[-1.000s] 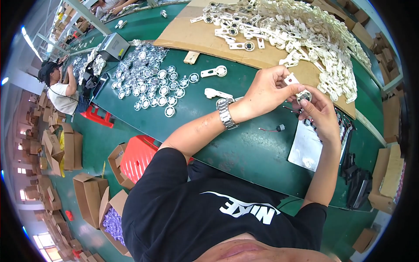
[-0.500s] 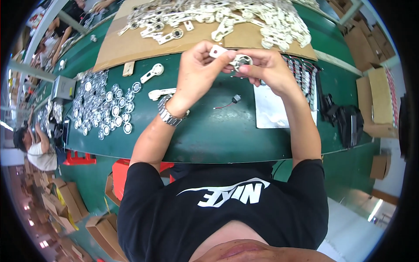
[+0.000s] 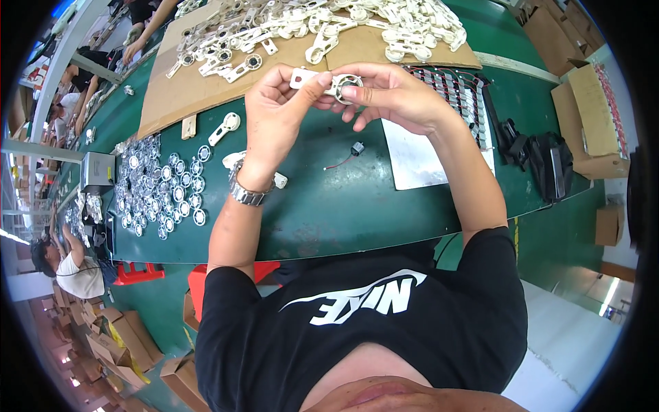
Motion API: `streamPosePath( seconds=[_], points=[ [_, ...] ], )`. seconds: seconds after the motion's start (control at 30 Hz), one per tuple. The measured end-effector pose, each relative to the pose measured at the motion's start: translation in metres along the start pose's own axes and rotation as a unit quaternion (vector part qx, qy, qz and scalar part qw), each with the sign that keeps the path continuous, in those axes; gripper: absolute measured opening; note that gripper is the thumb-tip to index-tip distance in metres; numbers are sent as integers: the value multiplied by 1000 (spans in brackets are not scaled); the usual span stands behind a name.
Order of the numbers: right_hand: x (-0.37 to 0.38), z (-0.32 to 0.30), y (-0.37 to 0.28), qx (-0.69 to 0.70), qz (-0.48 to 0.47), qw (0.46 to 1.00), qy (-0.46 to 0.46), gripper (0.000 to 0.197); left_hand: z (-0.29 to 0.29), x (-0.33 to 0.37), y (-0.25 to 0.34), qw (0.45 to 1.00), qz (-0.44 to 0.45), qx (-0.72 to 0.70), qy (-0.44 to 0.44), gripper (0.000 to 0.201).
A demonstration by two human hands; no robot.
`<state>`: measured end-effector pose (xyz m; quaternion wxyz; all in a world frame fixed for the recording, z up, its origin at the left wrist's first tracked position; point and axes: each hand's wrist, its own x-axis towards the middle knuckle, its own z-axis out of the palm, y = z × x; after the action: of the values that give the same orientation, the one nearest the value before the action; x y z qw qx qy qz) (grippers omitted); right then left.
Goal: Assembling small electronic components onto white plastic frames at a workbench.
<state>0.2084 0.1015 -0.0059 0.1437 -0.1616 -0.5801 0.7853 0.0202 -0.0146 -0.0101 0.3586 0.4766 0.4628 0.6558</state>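
Note:
Over the far middle of the table, both my hands hold a cream plastic housing point(image 3: 300, 77) with a flat, holed tab and a round ring end. My left hand point(image 3: 278, 113) pinches it near the tab, thumb on top. At the ring end, my right hand point(image 3: 398, 96) grips it with the thumb pressed on the dark centre of the ring. Below the hands, a small motor point(image 3: 357, 147) with a thin red wire lies on the green table point(image 3: 329, 213). Beside my left wrist are a loose cream housing point(image 3: 225, 128) and another partly hidden behind the watch.
Many clear round discs point(image 3: 182, 180) lie at the left. A cardboard sheet point(image 3: 165, 103) at the back bears a heap of cream housings point(image 3: 274, 31). On the right are a white board point(image 3: 415, 161), rows of wired motors point(image 3: 463, 103) and a black bag point(image 3: 549, 168). Other people work at far left.
My hands have shifted left with the housing, still gripping it at both ends. The whole view has also turned slightly. The motor stays on the table.

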Motion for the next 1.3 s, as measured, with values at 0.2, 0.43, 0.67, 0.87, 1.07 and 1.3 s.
streamPosePath(
  seconds=[0.2, 0.43, 0.67, 0.87, 1.07, 1.3],
  points=[
    [5, -6, 9, -12, -28, 1000, 8, 42, 1, -1, 2, 1000, 5, 5, -7, 14],
    [5, 2, 8, -99, -21, 992, 77, 40, 4, -2, 1, 1000, -6, 10, -2, 15],
    [5, -1, 15, -174, -119, 977, 38, 40, 0, 2, 0, 999, -29, -22, 16, 14],
    [1, 9, 10, -324, -98, 936, 92, 39, 4, -2, 2, 1000, 2, 6, 10, 14],
    [-2, 7, 3, -76, -63, 994, 47, 35, 4, -3, 4, 1000, 10, -15, 15, 17],
    [4, 7, 11, -153, -88, 981, 76, 34, 5, -2, 1, 999, 12, 26, 23, 18]
  ],
)
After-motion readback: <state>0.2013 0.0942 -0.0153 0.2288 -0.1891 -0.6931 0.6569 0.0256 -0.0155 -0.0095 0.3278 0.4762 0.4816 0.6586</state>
